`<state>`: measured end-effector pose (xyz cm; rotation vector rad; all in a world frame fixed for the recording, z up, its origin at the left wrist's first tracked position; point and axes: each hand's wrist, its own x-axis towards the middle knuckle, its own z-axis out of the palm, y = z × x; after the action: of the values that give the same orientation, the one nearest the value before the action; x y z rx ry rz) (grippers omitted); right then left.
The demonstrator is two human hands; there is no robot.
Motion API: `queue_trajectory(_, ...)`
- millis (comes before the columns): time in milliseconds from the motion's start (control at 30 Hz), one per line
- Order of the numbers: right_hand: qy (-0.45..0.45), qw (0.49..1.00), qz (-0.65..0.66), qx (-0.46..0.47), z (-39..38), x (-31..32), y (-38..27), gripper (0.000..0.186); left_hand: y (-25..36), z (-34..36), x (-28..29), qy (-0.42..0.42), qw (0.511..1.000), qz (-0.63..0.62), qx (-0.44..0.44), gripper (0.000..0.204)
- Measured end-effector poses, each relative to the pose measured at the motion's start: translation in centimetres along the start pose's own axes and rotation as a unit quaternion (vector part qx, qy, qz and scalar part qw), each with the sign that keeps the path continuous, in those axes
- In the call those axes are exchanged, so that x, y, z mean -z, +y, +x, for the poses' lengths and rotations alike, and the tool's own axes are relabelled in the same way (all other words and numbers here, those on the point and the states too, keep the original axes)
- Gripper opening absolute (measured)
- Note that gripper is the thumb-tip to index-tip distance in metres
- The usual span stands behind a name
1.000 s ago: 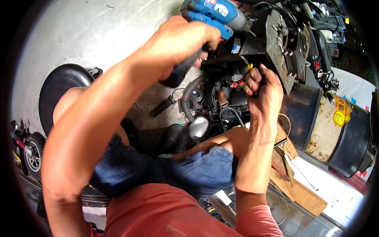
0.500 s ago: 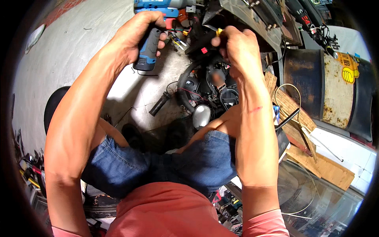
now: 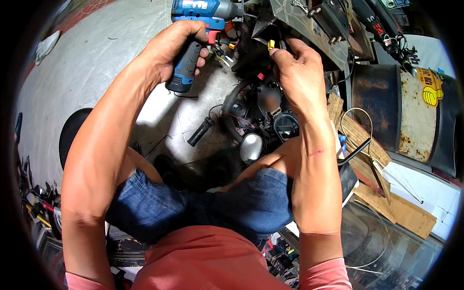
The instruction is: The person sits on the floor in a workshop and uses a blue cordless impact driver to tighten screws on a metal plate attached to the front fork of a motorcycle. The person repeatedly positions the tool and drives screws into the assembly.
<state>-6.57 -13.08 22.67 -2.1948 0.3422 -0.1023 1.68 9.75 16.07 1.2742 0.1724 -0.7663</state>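
A blue cordless power tool (image 3: 198, 10) with a dark grey grip is in my left hand (image 3: 171, 50), fingers wrapped round the grip and its nose pointing right toward a grey metal bracket (image 3: 333, 48) with bolts. My right hand (image 3: 297, 70) is closed at a small yellow piece (image 3: 271, 45) by the bracket's lower edge; some of its fingertips are hidden. Wires with coloured connectors (image 3: 224, 55) hang between my hands. Below them lie a tangle of black scooter parts (image 3: 241, 113), a handlebar grip (image 3: 200, 130) and a round mirror (image 3: 251, 147).
A dark round seat (image 3: 70, 135) stands left of my legs. At right are a rusty curved metal body (image 3: 411, 121) with a yellow sticker, loose boards (image 3: 382, 208), white cord and a glass surface (image 3: 386, 251). More vehicle parts crowd the left edge (image 3: 41, 208) and upper right.
The view has shifted. The power tool and my left hand have moved left in the picture, turning more level at the top. My right hand appears higher, still at the yellow piece.
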Motion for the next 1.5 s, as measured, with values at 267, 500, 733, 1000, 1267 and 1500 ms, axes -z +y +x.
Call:
queue_trajectory(267, -0.002, 0.998, 0.043, -0.044, 0.3, 0.9, -0.1, 0.049, 0.1, 0.3, 0.3, -0.031, 1.000, 0.001, -0.004, 0.026)
queue_trajectory(500, 0.130, 0.967, -0.174, 0.133, -1.3, -0.8, -0.9, 0.035, 0.4, 0.8, 0.9, -0.035, 0.999, 0.020, -0.015, 0.024)
queue_trajectory(733, 0.044, 0.943, 0.325, -0.050, -2.2, -2.0, -4.2, 0.053, 0.5, 1.1, 1.0, -0.038, 0.999, 0.020, -0.005, 0.024)
queue_trajectory(1000, 0.055, 0.984, 0.164, -0.044, -3.1, -2.6, -4.3, 0.051, 0.7, 1.0, 1.1, -0.042, 0.999, 0.025, -0.019, 0.024)
queue_trajectory(1267, 0.176, 0.963, -0.161, 0.128, -1.4, -2.3, 0.5, 0.035, 1.5, 0.9, 1.4, -0.083, 0.996, 0.016, -0.031, 0.021)
queue_trajectory(1500, 0.194, 0.978, -0.066, 0.036, -1.1, -2.3, 0.1, 0.024, 2.2, 1.5, 2.8, -0.131, 0.990, 0.038, -0.045, 0.022)
